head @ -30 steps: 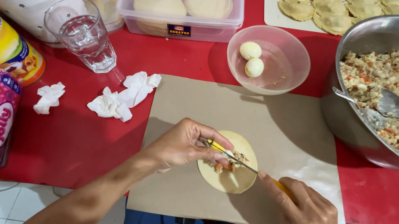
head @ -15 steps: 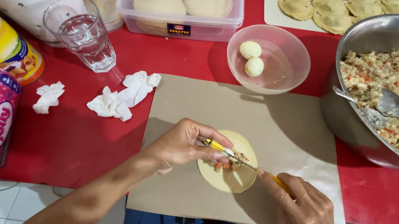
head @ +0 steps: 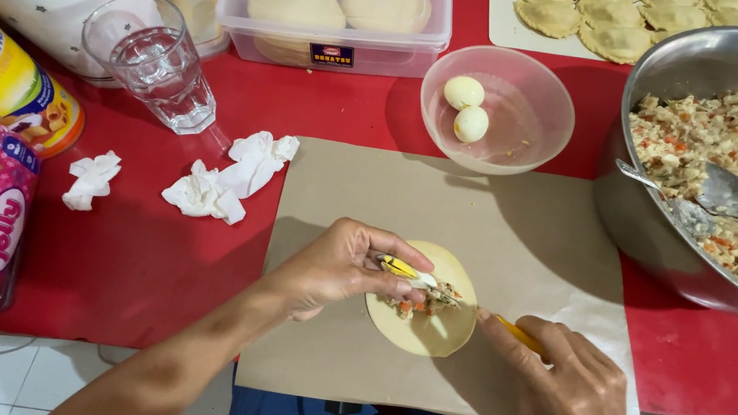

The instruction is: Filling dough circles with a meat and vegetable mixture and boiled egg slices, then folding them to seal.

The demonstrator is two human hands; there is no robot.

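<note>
From my head camera, looking down: a round dough disc [head: 422, 307] lies near the front edge of the brown paper sheet [head: 369, 208] on the red table [head: 135, 250], with a little filling on it. To do this well, I judge the filling should stay centred, clear of the rim. My left hand [head: 335, 266] has its fingers closed around a small yellow-handled utensil [head: 413, 274], probably a spoon, its tip touching the filling. My right hand [head: 572, 393] rests just beside the disc, fingers together on an orange-handled tool [head: 519, 334]; its business end is hidden.
</note>
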